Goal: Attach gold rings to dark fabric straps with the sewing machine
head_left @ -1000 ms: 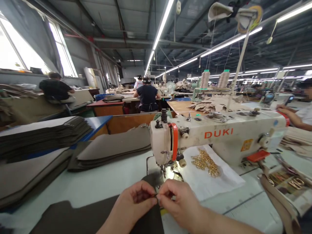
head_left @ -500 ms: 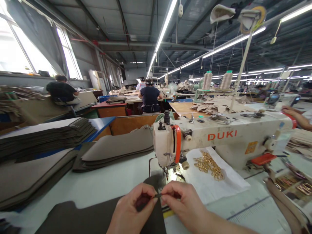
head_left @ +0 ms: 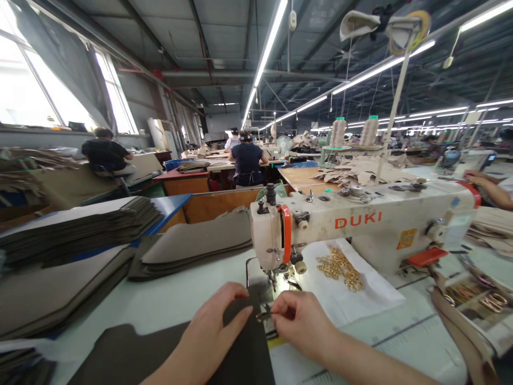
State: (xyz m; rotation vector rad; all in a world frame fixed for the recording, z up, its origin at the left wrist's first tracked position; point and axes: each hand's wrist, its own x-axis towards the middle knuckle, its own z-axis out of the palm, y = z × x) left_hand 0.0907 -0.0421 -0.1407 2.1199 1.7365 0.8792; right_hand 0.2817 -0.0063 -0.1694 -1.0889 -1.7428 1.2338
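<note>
My right hand (head_left: 300, 318) is closed in a pinch on a small dark strip (head_left: 264, 316), just in front of the sewing machine's needle area; its tip looks metallic, but the detail is too small to make out. With thumb and fingers apart, my left hand (head_left: 224, 321) rests over a dark grey-brown fabric panel (head_left: 160, 353) lying on the table. The panel's right edge runs beside the strip and reaches toward the presser foot. White and marked DUKI, the sewing machine (head_left: 312, 214) stands right behind both hands, its lamp lit.
Gold rings (head_left: 340, 270) lie heaped on a white sheet (head_left: 377, 299) under the machine arm. Stacked dark panels (head_left: 196, 240) sit left. At right are a tray of metal rings (head_left: 495, 302) and a hanging strap (head_left: 460, 331). Another person's hand (head_left: 476, 179) shows far right.
My left hand has let go of the small strip and spread its fingers, moving slightly left. My right hand keeps its pinch and has shifted slightly right.
</note>
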